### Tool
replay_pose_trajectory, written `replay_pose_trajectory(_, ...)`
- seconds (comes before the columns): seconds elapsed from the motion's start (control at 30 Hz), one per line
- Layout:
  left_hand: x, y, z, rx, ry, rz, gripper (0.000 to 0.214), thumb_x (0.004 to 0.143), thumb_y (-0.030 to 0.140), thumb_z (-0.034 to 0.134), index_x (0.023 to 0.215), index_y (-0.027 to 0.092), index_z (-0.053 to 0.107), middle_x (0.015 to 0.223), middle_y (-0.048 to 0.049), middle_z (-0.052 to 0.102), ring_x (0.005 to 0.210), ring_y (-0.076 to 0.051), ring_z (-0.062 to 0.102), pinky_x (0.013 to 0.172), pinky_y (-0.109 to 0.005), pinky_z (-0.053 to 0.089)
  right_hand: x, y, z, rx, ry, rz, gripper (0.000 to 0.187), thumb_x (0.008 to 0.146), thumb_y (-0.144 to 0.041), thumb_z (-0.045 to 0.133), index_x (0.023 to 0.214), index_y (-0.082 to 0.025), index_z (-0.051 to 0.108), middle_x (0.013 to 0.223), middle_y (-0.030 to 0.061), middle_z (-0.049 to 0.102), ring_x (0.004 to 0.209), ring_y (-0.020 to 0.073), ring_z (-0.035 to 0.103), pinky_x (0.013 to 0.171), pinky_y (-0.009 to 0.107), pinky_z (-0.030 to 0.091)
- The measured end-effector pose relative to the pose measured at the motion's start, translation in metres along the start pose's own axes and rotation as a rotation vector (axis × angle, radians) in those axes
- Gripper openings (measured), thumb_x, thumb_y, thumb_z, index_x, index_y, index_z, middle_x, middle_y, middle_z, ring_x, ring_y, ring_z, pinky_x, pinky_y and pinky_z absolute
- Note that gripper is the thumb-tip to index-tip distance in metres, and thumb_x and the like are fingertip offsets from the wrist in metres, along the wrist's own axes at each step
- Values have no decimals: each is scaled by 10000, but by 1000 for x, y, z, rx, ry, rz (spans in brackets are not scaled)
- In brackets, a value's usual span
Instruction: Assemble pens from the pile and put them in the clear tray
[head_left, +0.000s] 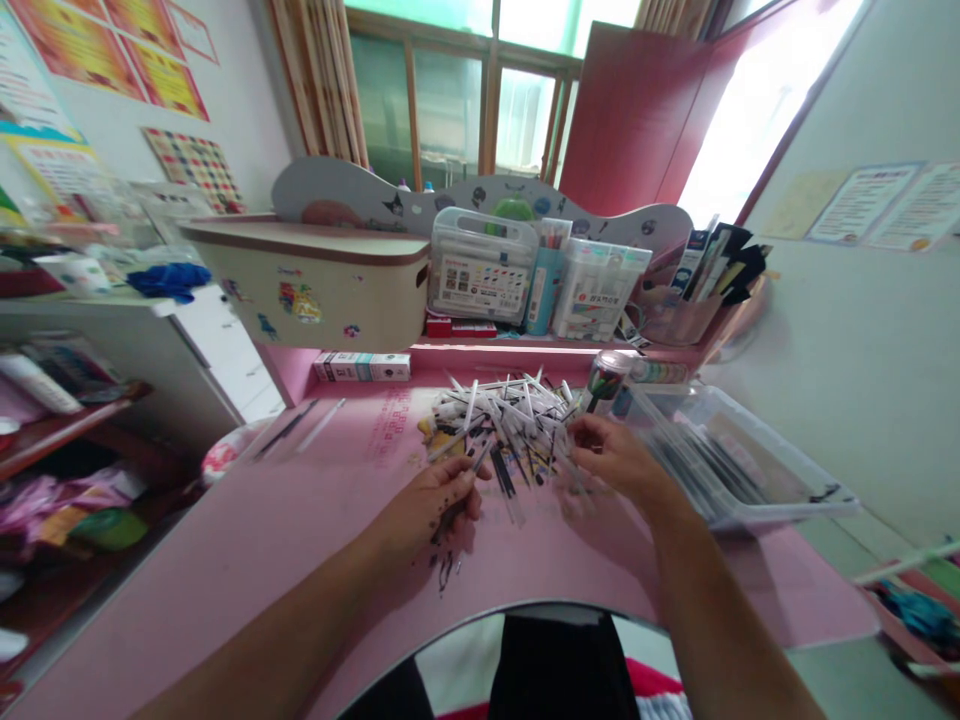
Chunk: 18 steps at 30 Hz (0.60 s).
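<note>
A loose heap of thin white and black pen-like sticks (pixel 525 405) lies in the middle of the pink desk. My left hand (pixel 446 495), dark spots on its skin, is closed on a slim pen-like stick (pixel 482 456) that points up toward the heap. My right hand (pixel 611 455) is at the heap's right edge, its thumb and fingertips pinched together; what they hold, if anything, is blurred. Between the hands, several black sticks (pixel 504 472) lie side by side at the heap's near edge. Small dark bits (pixel 448 572) show just below my left hand.
A clear plastic bin (pixel 795 512) holding long dark sticks stands on the right. Behind the heap is a clear jar (pixel 606 378). Two sticks (pixel 321 425) lie at the left. The back shelf carries a lidded box (pixel 337 290), marker cases (pixel 484 270) and a pen holder (pixel 679 315).
</note>
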<state>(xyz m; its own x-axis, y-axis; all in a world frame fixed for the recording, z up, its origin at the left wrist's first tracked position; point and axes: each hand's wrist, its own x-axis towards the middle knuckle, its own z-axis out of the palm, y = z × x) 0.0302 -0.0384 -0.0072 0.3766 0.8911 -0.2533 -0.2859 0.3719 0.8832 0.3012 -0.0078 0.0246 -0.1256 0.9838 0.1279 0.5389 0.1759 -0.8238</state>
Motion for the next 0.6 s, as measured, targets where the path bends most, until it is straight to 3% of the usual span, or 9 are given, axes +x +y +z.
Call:
replay_pose_trajectory(0.13,-2,-3,4,45,8,11,290,798,398,736,984,190,655,599,43,557,420,-64,434,437,-180,352,-5,-16,22,380,-175,14,148,700,-246,610,839,-200,590,771,-7,630,691,150,593,596,264,482)
replay_pose_trajectory(0.23,0,0,2,181,-2,42,317,797,422,735,994,178,695,575,39,559,397,-60,389,413,-178,295,-10,-22,36,424,-265,31,177,773,-331,620,891,-199,619,679,-20,616,601,145,584,560,269,463)
replay_pose_trajectory(0.37,3,7,-1,356,-10,127,274,811,402,722,946,164,746,578,9,586,438,-83,436,422,-186,294,-11,-23,46,376,-178,13,271,858,-392,540,974,-185,671,565,-45,529,508,123,493,515,256,366)
replay_pose_trajectory(0.6,1,2,0,383,-1,128,241,825,397,688,916,180,743,601,-3,592,483,-116,493,451,-205,387,-10,-20,61,469,-69,-37,170,844,-367,570,902,-208,586,585,-75,455,479,99,417,472,237,322)
